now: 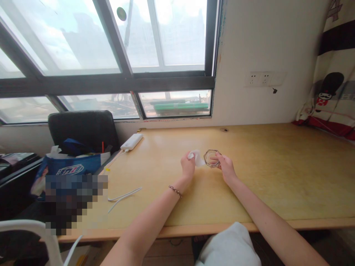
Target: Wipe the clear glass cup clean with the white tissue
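Above the middle of the wooden table, my left hand (188,162) is closed on a crumpled white tissue (198,158). A loose end of the tissue points right, close beside a clear glass dish (205,158) with a many-sided rim. My right hand (227,167) grips that glass dish by its right side, thumb over the rim and fingers partly hidden behind it. The dish is tilted so its round inside faces me. Whether tissue and glass touch, I cannot tell.
The wooden table (277,177) reaches the wall and window. A white power bank (132,142) lies at its back left, and a white cable (124,194) nearer me. Left of the table are a black chair (83,127) and blue bag (83,162); a curtain (332,99) hangs right.
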{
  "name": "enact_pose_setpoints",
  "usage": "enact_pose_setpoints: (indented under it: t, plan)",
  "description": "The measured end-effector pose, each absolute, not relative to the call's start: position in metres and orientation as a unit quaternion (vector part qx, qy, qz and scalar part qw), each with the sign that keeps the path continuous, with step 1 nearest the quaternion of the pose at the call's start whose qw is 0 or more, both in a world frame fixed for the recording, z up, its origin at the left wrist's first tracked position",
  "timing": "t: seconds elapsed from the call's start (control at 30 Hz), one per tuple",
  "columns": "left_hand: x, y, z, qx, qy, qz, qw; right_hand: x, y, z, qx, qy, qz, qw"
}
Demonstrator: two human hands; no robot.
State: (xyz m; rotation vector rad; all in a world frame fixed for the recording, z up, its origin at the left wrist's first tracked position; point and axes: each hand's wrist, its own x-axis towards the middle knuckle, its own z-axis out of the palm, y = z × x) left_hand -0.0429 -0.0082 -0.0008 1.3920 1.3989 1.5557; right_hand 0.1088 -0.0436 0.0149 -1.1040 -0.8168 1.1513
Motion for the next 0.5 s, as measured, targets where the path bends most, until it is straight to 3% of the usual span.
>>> enact_pose_setpoints:
  t: [0.17, 0.4, 0.5]
  plan:
    - [-0.042, -0.021, 0.006, 0.671, 0.417, 0.564, 0.242, 0.105, -0.044, 0.01, -0.476, -0.345, 0.551, 0.593]
    - [-0.035, -0.032, 0.008, 0.865, 0.29, 0.404, 0.07, 0.107, -0.041, 0.007, -0.461, -0.317, 0.555, 0.616]
    - [-0.029, -0.036, 0.01, 0.894, 0.282, 0.346, 0.044, 0.109, -0.039, 0.005, -0.461, -0.336, 0.525, 0.631]
